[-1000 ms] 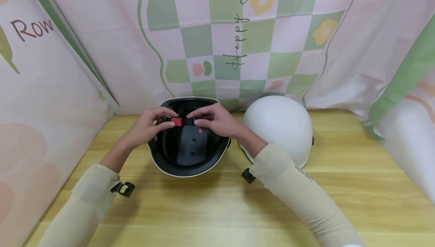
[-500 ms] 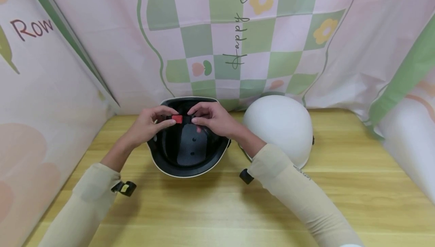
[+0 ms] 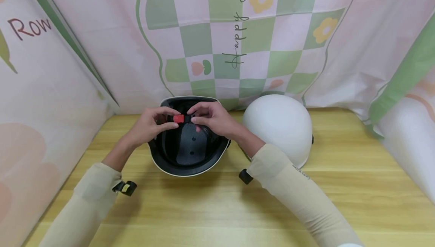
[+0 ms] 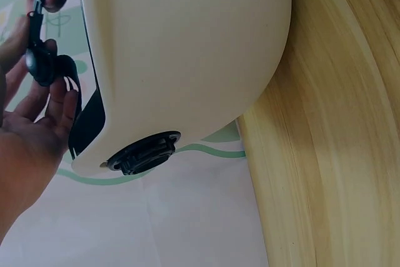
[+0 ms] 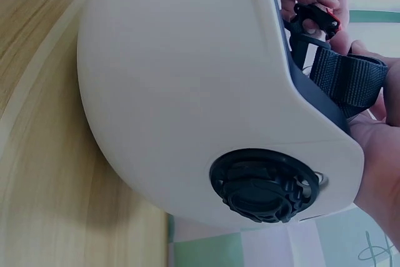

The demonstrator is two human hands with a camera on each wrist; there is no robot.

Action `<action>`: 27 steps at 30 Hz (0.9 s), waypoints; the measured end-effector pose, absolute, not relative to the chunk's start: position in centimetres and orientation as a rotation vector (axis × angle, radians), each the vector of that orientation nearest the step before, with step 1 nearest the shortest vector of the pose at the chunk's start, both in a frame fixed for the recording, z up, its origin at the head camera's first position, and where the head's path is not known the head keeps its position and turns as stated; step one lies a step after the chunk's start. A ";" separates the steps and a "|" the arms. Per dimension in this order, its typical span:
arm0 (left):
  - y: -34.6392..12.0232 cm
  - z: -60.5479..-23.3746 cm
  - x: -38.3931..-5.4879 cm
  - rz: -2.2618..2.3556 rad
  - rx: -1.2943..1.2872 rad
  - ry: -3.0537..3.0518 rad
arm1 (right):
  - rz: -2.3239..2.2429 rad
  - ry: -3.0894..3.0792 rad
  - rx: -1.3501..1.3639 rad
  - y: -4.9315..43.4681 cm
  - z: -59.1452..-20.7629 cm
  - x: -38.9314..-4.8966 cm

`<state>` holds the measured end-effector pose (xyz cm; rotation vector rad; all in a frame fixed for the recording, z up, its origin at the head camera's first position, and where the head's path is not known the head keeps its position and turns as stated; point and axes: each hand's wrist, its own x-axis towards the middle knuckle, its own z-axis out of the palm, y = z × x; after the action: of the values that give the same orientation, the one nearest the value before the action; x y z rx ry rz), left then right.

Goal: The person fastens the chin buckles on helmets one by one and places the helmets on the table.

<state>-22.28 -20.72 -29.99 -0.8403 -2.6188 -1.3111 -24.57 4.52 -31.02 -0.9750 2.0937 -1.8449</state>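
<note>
An upturned helmet (image 3: pixel 192 169) with a black lining sits at the back left of the table, its pale shell (image 4: pixel 187 48) filling much of the left wrist view. Over its opening, my left hand (image 3: pixel 149 124) pinches a red buckle (image 3: pixel 178 118) on a black strap, index finger above and thumb below. From the other side my right hand (image 3: pixel 215 118) pinches the black buckle end (image 3: pixel 187 118), which meets the red piece. In the right wrist view the black webbing strap (image 5: pixel 350 79) loops beside the right fingers. The palm side of the right hand is mostly hidden.
A second white helmet (image 3: pixel 278 126) stands dome-up right of the first, close by the right forearm. Behind both hangs a patterned curtain (image 3: pixel 224 39). The wooden table (image 3: pixel 190 209) extends toward the front. A black round vent (image 5: pixel 256 186) juts from the upturned helmet's side.
My left hand has moved slightly right with the red buckle, and the gap to the black buckle end has closed. My right hand has shifted slightly left. Both helmets stay put.
</note>
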 end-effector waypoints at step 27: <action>-20.8 -30.2 -22.2 -1.318 -0.787 -2.553 | -1.827 2.335 -1.016 4.7 -31.0 -24.3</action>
<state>-22.15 -20.83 -30.16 -0.7871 -2.5530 -1.3176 -24.33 4.70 -31.03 -1.0156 2.3346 -1.8275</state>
